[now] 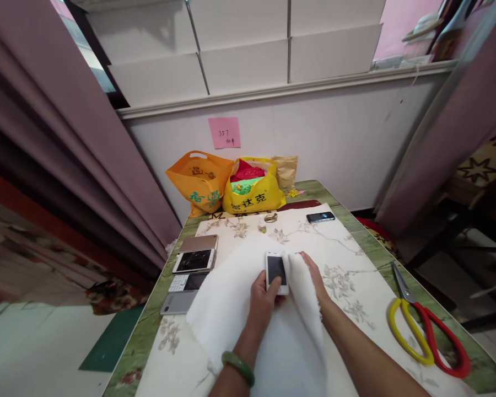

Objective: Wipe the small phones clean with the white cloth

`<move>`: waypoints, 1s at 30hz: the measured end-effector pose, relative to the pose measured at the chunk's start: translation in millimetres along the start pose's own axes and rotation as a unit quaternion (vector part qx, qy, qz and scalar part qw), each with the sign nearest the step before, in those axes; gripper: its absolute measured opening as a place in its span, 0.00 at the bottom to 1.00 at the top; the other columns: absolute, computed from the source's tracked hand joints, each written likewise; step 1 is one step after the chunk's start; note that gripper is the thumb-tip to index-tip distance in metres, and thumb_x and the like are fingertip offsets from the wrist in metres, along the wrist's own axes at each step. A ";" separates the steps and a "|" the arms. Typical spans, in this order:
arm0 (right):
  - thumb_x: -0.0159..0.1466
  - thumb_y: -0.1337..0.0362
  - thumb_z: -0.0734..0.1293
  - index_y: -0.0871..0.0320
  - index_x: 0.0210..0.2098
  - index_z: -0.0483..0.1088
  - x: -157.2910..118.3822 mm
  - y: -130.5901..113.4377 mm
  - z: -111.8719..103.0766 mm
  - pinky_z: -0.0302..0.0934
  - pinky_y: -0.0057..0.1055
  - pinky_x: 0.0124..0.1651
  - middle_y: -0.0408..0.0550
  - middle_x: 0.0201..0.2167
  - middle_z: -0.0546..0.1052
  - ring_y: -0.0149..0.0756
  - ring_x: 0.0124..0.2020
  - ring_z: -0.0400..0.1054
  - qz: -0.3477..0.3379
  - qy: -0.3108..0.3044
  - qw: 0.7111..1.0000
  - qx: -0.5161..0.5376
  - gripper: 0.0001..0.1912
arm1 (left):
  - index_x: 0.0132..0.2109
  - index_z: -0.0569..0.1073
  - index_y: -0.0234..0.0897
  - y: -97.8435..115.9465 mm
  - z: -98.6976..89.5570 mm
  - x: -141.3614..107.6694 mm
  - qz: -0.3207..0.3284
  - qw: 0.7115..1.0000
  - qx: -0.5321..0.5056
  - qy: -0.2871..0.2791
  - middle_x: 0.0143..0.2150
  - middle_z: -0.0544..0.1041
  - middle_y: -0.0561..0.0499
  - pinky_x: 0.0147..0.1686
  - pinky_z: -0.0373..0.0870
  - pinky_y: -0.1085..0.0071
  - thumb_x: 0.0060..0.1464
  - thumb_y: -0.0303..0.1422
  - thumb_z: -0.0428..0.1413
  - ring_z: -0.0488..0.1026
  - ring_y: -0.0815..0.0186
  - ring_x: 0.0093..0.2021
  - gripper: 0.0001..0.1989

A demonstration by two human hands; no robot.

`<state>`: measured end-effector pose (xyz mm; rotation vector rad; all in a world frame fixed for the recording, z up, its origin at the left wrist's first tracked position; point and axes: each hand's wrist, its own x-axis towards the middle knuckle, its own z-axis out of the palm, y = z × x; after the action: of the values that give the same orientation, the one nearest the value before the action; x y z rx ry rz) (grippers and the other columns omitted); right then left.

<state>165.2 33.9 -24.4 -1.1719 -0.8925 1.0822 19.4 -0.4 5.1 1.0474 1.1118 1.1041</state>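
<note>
A white phone [276,270] with a dark screen is held upright by my left hand [264,295], the thumb over its lower front. A green bangle [237,368] circles my left wrist. My right hand [314,273] grips the edge of a white cloth [231,292], raising a fold of it against the phone's right side. The rest of the cloth spreads over the table beneath both hands. Most fingers of my right hand are hidden by the cloth.
Several phones, one a white phone [193,261], lie at the left. A black phone [320,217] is at the back right, scissors [409,314] at the right edge. An orange bag [200,184], a yellow bag [254,196] and a brown pouch [286,170] stand by the wall.
</note>
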 end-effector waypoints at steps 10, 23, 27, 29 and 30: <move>0.52 0.55 0.69 0.55 0.32 0.68 -19.9 -16.0 10.6 0.57 0.27 0.23 0.39 0.21 0.72 0.33 0.21 0.63 -0.002 -0.117 0.988 -0.100 0.13 | 0.42 0.71 0.35 0.0 -0.5 0.7 0.048 0.998 -0.027 0.040 0.33 0.74 0.51 0.33 0.70 0.71 0.50 0.41 0.60 0.70 0.66 0.32 0.16; 0.54 0.56 0.63 0.55 0.32 0.69 -15.6 -12.8 1.1 0.56 0.28 0.26 0.40 0.24 0.73 0.36 0.26 0.64 -0.064 -0.012 0.988 -0.143 0.11 | 0.41 0.72 0.35 0.7 0.1 -0.8 0.033 0.997 -0.032 0.057 0.30 0.76 0.50 0.26 0.69 0.72 0.48 0.45 0.59 0.72 0.66 0.26 0.19; 0.56 0.60 0.61 0.55 0.37 0.66 -6.0 -10.5 -10.5 0.54 0.27 0.28 0.40 0.25 0.71 0.34 0.27 0.62 -0.094 0.144 0.961 -0.215 0.10 | 0.39 0.70 0.35 -4.6 -1.8 -0.3 -0.008 1.000 -0.002 0.023 0.23 0.71 0.54 0.16 0.61 0.76 0.50 0.46 0.58 0.67 0.71 0.18 0.18; 0.56 0.63 0.60 0.55 0.38 0.65 -7.0 -10.0 -9.2 0.52 0.27 0.27 0.38 0.23 0.68 0.33 0.24 0.60 -0.107 0.159 0.944 -0.268 0.10 | 0.36 0.70 0.35 -4.7 -2.1 -0.7 -0.018 1.000 0.025 0.002 0.20 0.69 0.56 0.14 0.58 0.77 0.50 0.46 0.58 0.65 0.72 0.16 0.17; 0.56 0.64 0.60 0.55 0.38 0.65 -9.4 -10.0 -6.5 0.52 0.27 0.27 0.38 0.22 0.66 0.32 0.22 0.59 -0.122 0.144 0.938 -0.291 0.10 | 0.36 0.70 0.35 -3.9 -2.0 -1.0 -0.020 0.999 0.033 -0.005 0.20 0.69 0.57 0.14 0.59 0.77 0.49 0.46 0.59 0.64 0.72 0.16 0.17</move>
<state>170.7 22.8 -15.7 -1.6030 -1.1256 0.4269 17.8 -1.8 1.2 1.0767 1.1640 1.0360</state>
